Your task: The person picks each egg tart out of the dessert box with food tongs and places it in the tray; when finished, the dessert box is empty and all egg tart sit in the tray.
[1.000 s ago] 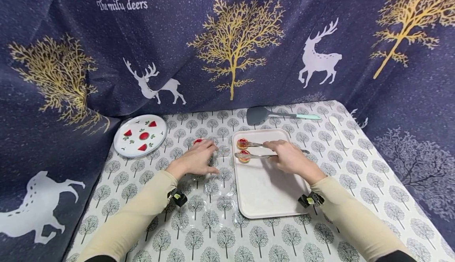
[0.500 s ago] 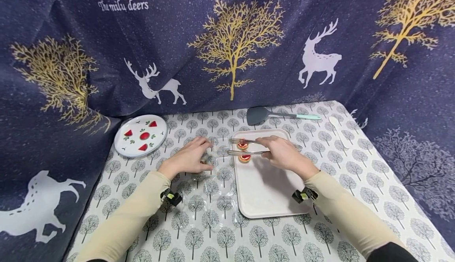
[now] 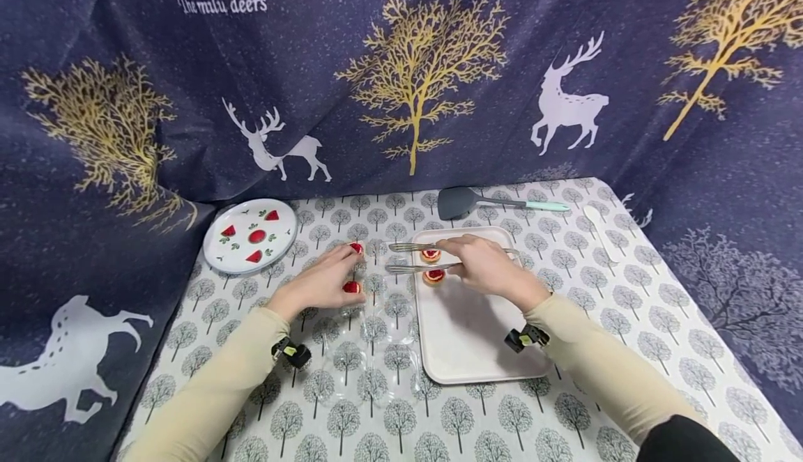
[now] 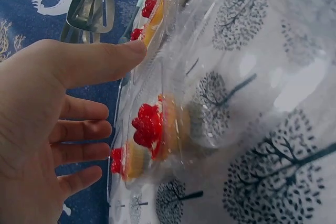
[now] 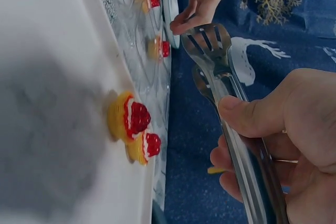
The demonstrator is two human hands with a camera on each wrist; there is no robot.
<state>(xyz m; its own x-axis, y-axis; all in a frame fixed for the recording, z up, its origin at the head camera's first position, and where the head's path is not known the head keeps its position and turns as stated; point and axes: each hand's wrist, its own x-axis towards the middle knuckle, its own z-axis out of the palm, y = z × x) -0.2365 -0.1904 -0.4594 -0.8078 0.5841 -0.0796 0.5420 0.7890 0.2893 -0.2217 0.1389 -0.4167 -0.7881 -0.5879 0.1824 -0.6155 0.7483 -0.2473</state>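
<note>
My right hand [image 3: 483,267] grips metal serving tongs [image 5: 239,124], their jaws apart above the white tray's left edge and reaching over a clear plastic container [image 3: 395,322]. On the tray [image 3: 477,329] sit two small red-topped tarts, a nearer tart [image 3: 434,277] and a farther tart [image 3: 430,256]. Two more, a tart [image 4: 149,129] and another tart [image 4: 128,162], sit in cups of the container. Beside these my left hand [image 3: 320,284] hovers with thumb and fingers spread apart, holding nothing; whether the thumb touches the plastic rim I cannot tell.
A round plate with watermelon prints [image 3: 251,235] stands at the back left. At the back lies a grey spatula [image 3: 458,203] with a mint handle. A pale spoon [image 3: 599,232] lies to the right. Behind the table hangs a dark blue cloth [image 3: 351,65].
My right hand has raised the tongs off the tray's tarts and moved them left, toward the container. The left hand has drawn back leftward, uncovering the two tarts there.
</note>
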